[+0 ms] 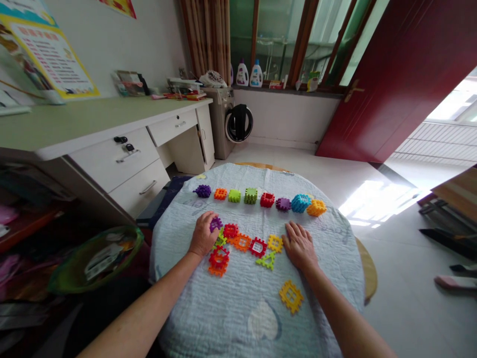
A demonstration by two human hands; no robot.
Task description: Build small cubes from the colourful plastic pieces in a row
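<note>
On wrinkled, heart-printed cloth (208, 308), near side: yellow notched plastic plate (291, 297) | left hand (203, 234): fingers curled at purple piece (215, 224), pinch cannot be told | right hand (300, 244): flat, fingers slightly spread, beside yellow square (275, 243) | beyond: notched block row (251, 196) | poster (54, 59), bottles (256, 75): print unreadable

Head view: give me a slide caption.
Left hand at a purple toothed plastic piece, right hand beside a yellow square plastic piece, multicoloured plastic blocks lined up beyond.

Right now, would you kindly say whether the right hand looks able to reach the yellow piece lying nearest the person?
Probably yes: the right hand lies palm down, with only tablecloth visible between it and that yellow piece.
</note>
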